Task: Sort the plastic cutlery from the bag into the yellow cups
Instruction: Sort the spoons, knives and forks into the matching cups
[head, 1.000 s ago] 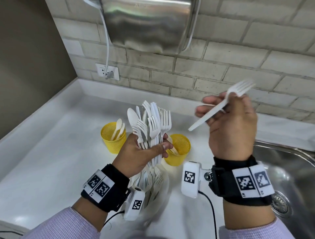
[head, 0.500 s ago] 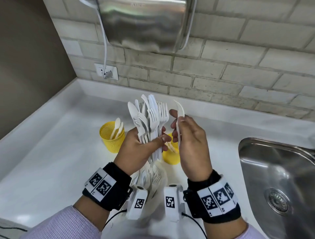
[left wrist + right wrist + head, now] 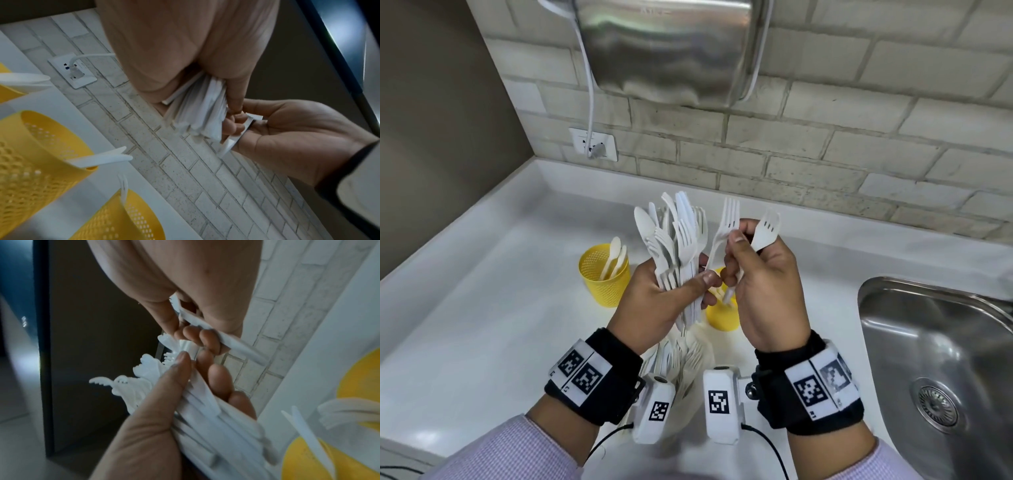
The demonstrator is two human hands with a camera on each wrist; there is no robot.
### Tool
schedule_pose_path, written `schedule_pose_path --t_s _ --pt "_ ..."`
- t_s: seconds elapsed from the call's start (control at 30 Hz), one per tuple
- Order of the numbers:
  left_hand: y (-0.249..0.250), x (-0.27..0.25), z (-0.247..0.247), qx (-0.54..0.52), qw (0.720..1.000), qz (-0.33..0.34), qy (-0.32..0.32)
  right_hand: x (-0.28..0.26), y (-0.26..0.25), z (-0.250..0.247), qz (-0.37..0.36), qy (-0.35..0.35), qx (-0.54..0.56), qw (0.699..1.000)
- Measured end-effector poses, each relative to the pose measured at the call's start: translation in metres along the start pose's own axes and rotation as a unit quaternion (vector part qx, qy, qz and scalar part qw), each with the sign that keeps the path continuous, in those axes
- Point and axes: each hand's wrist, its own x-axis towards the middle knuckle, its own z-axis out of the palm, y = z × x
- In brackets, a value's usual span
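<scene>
My left hand [image 3: 688, 291] grips an upright bundle of white plastic cutlery [image 3: 678, 246], mostly forks with a spoon and knives. Right beside it, my right hand [image 3: 732, 260] holds two white forks [image 3: 765, 233], tines up; one fork [image 3: 729, 219] is pinched under the thumb next to the bundle. The left yellow cup [image 3: 602, 277] holds spoons [image 3: 616, 253]. A second yellow cup [image 3: 722, 318] is mostly hidden behind my hands. The clear bag of cutlery [image 3: 681, 363] lies under my wrists. The left wrist view shows the bundle's handles [image 3: 197, 110] and cups [image 3: 41, 154].
A steel sink [image 3: 928, 342] is set into the white counter [image 3: 482, 325] on the right. A steel hand dryer [image 3: 671, 51] hangs on the brick wall, its cord running to an outlet [image 3: 594, 144]. A brown wall closes off the left.
My right hand swung in from the upper right with one fork to the bundle. It now holds two forks against the bundle. The left hand stayed in place.
</scene>
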Motion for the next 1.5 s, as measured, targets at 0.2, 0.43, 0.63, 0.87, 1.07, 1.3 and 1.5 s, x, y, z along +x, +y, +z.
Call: schedule_pose_path --t_s 0.2,0.43,0.63,0.87,1.07,1.3,1.5 --pt "-0.003 0.001 0.001 -0.038 0.999 -0.001 -0.004 0.003 -0.002 0.0 0.12 0.0 0.128 0.985" --pt "-0.002 0.001 0.002 0.006 1.0 0.025 -0.01 0.002 -0.001 0.012 0.068 -0.01 0.023 0.997" --pt "-0.005 0.0 -0.001 -0.018 1.0 0.008 -0.015 0.007 -0.009 0.013 0.062 0.045 0.041 0.996" --pt "-0.001 -0.002 -0.007 -0.048 0.998 0.003 -0.045 0.021 -0.036 -0.002 -0.072 0.11 0.069 0.989" --pt "-0.001 0.001 -0.009 -0.064 0.995 0.001 -0.073 0.023 -0.035 -0.01 -0.01 0.027 0.037 0.999" --pt "-0.002 0.002 -0.008 -0.064 0.995 0.008 -0.078 0.008 -0.025 -0.006 -0.041 -0.09 -0.186 0.978" --pt "0.001 0.001 -0.007 -0.057 0.995 0.011 -0.078 0.005 -0.03 0.001 -0.061 -0.066 -0.226 0.97"
